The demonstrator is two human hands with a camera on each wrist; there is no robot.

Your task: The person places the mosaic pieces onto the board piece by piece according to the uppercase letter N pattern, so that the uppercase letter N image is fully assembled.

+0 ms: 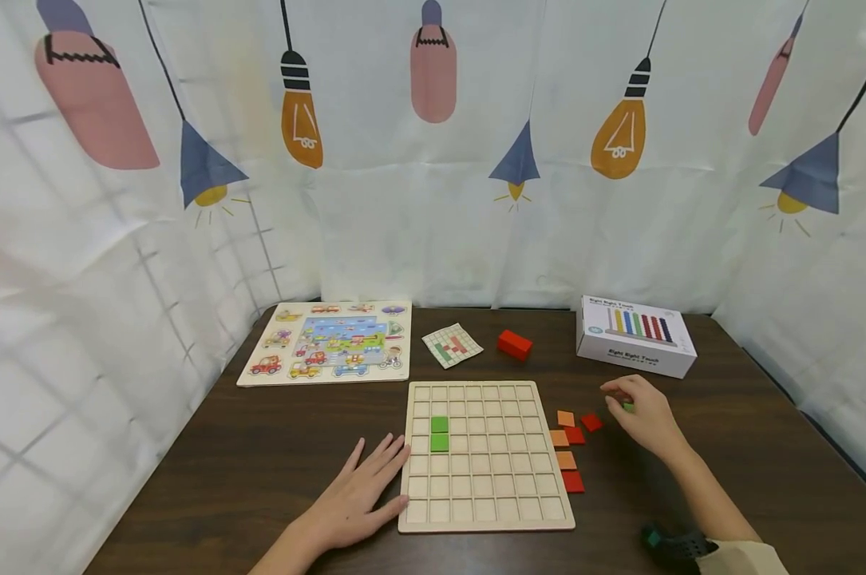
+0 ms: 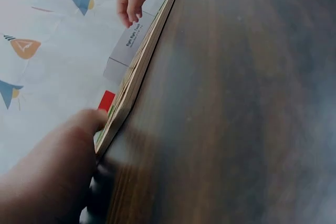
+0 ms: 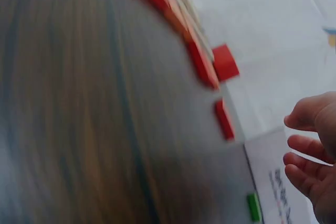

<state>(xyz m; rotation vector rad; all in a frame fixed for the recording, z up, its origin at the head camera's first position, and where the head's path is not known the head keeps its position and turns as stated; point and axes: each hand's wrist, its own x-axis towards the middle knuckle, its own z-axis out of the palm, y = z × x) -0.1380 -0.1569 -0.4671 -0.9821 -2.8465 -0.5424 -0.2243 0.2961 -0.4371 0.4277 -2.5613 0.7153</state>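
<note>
Hovering with the right hand (image 1: 646,414) to the right of the wooden grid board (image 1: 480,464), above a loose green tile (image 3: 253,206). Viewed from the right wrist with the thumb parted from loosely bent fingers, about half open, apparently with hold of nothing. Lying farther right of the board than the other loose tiles, partly covered from above by that hand. Hinging, by all appearances, on a drop in height: down from the grip to the green tile, with the right hand nearer and the left hand (image 1: 353,499) across the board. Too hidden and blurred to tell a long axis. Touching the board's left edge with the left hand, fingers nearly straight, gripping nothing. Showing 2 green squares (image 1: 439,442) in the board's 2nd column from the left, plus 3 orange tiles (image 1: 566,460) and 3 red tiles (image 1: 572,481) near its right edge, with a red block (image 1: 515,345) beyond its far edge.
</note>
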